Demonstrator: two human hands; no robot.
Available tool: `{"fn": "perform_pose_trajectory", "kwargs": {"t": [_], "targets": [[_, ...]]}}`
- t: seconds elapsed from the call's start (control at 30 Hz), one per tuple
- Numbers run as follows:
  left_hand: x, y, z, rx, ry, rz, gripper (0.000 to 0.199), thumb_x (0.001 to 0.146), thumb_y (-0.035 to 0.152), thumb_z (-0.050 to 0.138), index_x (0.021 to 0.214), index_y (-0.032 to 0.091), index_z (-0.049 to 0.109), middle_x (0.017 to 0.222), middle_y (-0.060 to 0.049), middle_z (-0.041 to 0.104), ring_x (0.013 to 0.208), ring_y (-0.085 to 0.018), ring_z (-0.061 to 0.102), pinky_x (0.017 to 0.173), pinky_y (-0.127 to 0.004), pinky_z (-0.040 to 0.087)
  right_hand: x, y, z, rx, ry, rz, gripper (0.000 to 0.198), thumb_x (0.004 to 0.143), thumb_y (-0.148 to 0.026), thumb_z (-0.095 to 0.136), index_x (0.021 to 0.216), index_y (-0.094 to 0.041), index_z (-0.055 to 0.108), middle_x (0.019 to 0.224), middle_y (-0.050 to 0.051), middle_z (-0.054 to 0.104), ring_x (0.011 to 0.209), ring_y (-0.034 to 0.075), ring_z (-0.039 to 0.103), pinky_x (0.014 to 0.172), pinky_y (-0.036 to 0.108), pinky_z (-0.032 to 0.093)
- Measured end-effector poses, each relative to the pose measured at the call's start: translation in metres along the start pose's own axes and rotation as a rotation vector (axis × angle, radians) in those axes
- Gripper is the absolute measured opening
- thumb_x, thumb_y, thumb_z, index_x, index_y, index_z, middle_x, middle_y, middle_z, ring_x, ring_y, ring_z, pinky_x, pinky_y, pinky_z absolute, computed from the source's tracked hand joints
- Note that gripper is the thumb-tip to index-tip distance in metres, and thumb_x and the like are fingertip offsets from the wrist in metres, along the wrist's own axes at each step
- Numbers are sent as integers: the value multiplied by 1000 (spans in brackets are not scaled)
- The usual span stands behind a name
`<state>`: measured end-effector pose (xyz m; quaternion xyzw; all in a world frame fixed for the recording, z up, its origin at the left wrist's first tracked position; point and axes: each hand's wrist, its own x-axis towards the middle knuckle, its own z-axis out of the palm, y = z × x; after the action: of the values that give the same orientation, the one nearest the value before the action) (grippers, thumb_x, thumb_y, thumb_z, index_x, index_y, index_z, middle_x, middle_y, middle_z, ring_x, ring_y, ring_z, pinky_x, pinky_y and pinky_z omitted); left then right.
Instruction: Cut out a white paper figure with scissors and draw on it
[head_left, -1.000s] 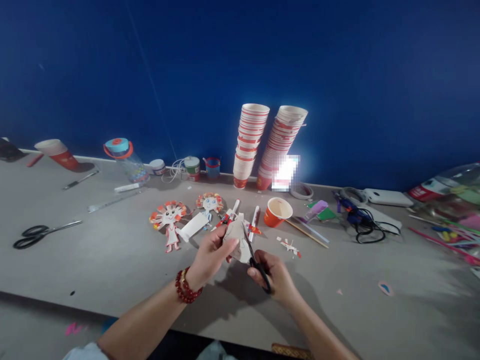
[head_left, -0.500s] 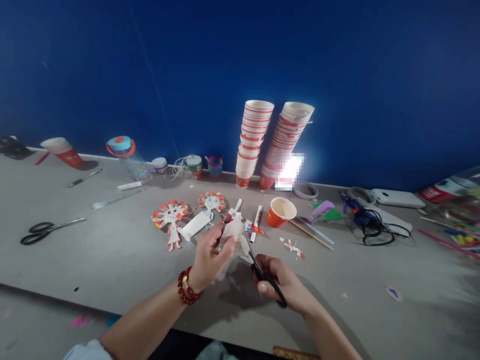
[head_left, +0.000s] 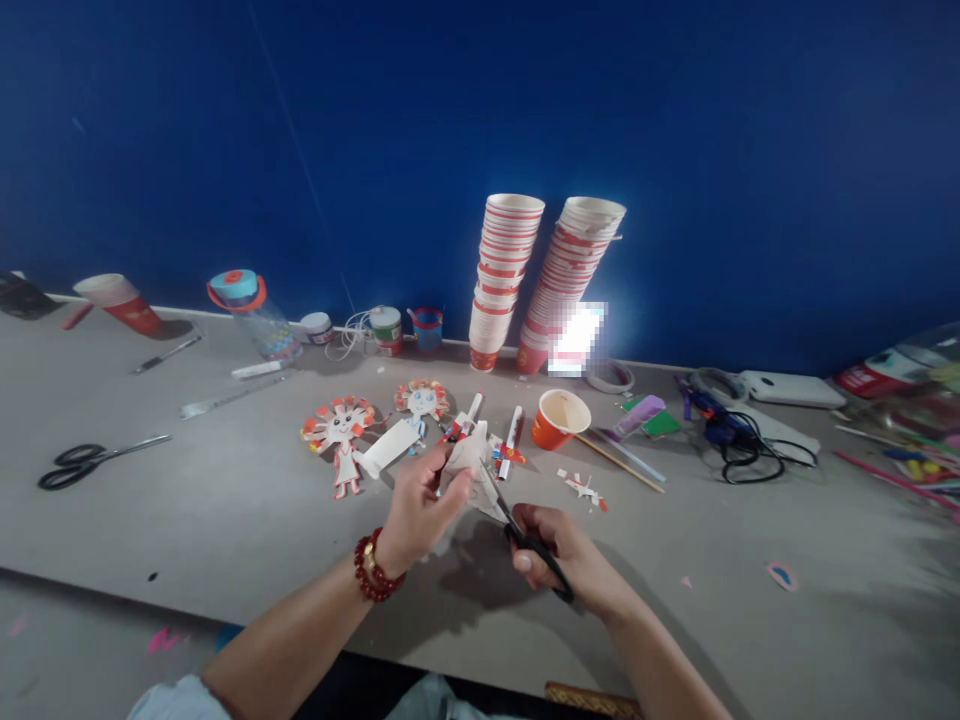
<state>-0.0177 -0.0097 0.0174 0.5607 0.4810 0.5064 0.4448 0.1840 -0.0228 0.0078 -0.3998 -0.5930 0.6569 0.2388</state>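
Note:
My left hand [head_left: 424, 505] pinches a white paper cutout [head_left: 466, 462] between thumb and fingers, above the grey table. In my right hand [head_left: 559, 555] are black-handled scissors [head_left: 541, 560], their blades lying against the right edge of the paper. Just beyond my left hand lie two paper dolls with red-and-white fringed hair, one in a dress [head_left: 346, 445] and one with blue eyes [head_left: 421, 402]. A white paper strip [head_left: 391, 446] sits between them and my hand. Behind the paper are white markers [head_left: 511, 440].
Two tall stacks of paper cups [head_left: 504, 290] stand at the blue wall. A short orange cup [head_left: 559, 420] and paper scraps [head_left: 583, 490] lie right of centre. Another pair of scissors [head_left: 90, 460] rests at left. A glue gun [head_left: 720, 430] with its cord lies at right.
The scissor blades have shifted slightly along the paper's right edge and look closer together. My left hand keeps its hold, and the whole view has moved a little.

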Motion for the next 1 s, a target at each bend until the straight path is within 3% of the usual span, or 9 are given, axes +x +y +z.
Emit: {"fn": "perform_pose_trajectory", "kwargs": {"t": [0.43, 1.0], "targets": [[3, -2, -1, -129, -33, -94, 22, 84, 37, 59, 80, 15, 57, 55, 5, 45, 44, -7, 39, 43, -18, 32, 2, 6, 1, 33, 31, -3, 60, 63, -73, 67, 65, -21, 38, 48, -8, 39, 43, 7, 34, 42, 20, 22], [5, -1, -1, -207, -59, -104, 24, 85, 38, 59, 88, 14, 60, 59, 5, 46, 46, -6, 39, 42, -17, 34, 8, 16, -4, -89, 79, -58, 63, 62, -75, 67, 61, -21, 34, 55, -8, 29, 50, 7, 24, 45, 22, 15]]}}
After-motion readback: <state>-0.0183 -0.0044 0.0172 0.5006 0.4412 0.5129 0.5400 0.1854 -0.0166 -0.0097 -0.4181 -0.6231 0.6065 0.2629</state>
